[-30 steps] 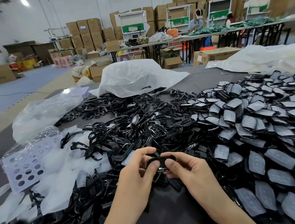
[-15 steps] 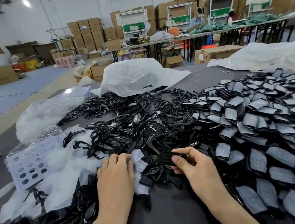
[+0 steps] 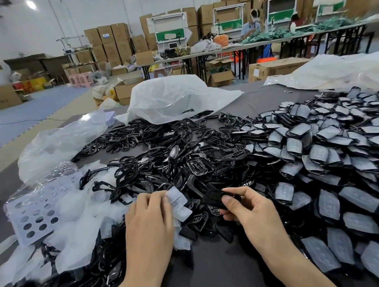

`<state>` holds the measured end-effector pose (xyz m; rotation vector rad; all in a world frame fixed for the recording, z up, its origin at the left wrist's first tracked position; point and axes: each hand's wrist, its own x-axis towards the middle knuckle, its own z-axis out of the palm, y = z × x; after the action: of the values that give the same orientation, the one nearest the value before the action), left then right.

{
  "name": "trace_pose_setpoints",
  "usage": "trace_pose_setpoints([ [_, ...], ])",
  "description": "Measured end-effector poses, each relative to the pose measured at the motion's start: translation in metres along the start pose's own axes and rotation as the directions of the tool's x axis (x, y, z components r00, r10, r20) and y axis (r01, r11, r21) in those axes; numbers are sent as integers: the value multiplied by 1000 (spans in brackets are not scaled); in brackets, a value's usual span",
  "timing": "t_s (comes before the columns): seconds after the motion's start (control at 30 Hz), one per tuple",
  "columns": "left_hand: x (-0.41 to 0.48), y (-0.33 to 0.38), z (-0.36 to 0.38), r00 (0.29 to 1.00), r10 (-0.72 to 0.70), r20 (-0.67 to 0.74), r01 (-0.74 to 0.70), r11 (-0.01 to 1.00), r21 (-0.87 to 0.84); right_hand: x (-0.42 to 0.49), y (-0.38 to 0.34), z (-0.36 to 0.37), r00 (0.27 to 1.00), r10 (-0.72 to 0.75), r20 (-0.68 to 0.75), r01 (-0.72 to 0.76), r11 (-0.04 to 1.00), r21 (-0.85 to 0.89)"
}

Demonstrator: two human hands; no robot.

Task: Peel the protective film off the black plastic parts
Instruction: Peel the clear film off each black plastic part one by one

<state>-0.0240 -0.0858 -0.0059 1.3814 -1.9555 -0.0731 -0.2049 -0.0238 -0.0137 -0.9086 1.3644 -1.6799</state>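
Note:
My right hand pinches a small black plastic part between thumb and fingers, just above the table's front middle. My left hand is beside it on the left, its fingertips gripping a whitish piece of film that hangs to the right of the fingers. A big heap of film-covered black parts spreads over the right half of the table. Bare black parts pile up in the middle and at the front left. Loose peeled films lie left of my left hand.
A purple perforated sheet lies at the left in clear plastic. Crumpled plastic bags sit at the table's far side and at the far right. The grey tabletop shows between my forearms. Other work tables and cardboard boxes stand behind, with a seated person.
A second ago both hands held the part together. My left hand has since pulled away to the left with the film, while my right hand keeps the part.

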Motion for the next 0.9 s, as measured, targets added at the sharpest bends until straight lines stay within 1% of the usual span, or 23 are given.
trace_pose_setpoints([
  [0.07,-2,7,-5,999,44,12,-40,972,-232,1,1,0,1000,11,-13,-10,999,36],
  [0.13,-4,16,-9,992,112,61,-78,910,-407,2,2,-1,999,17,-29,-15,997,72],
  [0.23,-8,26,-7,974,163,156,-55,844,-533,2,1,-1,999,27,-26,-24,991,130],
  [0.33,-11,30,0,960,68,272,103,817,-568,0,-1,1,999,34,32,-38,992,120],
  [0.37,-11,31,2,960,50,274,125,803,-583,0,-1,2,997,39,60,-46,993,112],
  [0.47,-10,30,4,985,9,171,102,774,-625,-4,-4,4,990,65,129,-85,984,155],
  [0.53,-8,30,4,991,-17,135,98,779,-619,-7,-7,5,985,56,165,-83,984,158],
  [0.6,-9,30,4,991,-13,130,93,770,-631,-9,-10,6,981,44,188,-74,985,157],
  [0.73,-11,31,5,988,-43,147,130,743,-657,-9,-9,5,980,16,197,-38,993,107],
  [0.83,-10,30,6,986,-74,149,157,712,-684,-10,-12,6,975,-7,224,-27,989,148],
  [0.9,-11,31,7,982,-102,160,186,692,-698,-10,-13,7,975,-18,223,-12,991,135],
])
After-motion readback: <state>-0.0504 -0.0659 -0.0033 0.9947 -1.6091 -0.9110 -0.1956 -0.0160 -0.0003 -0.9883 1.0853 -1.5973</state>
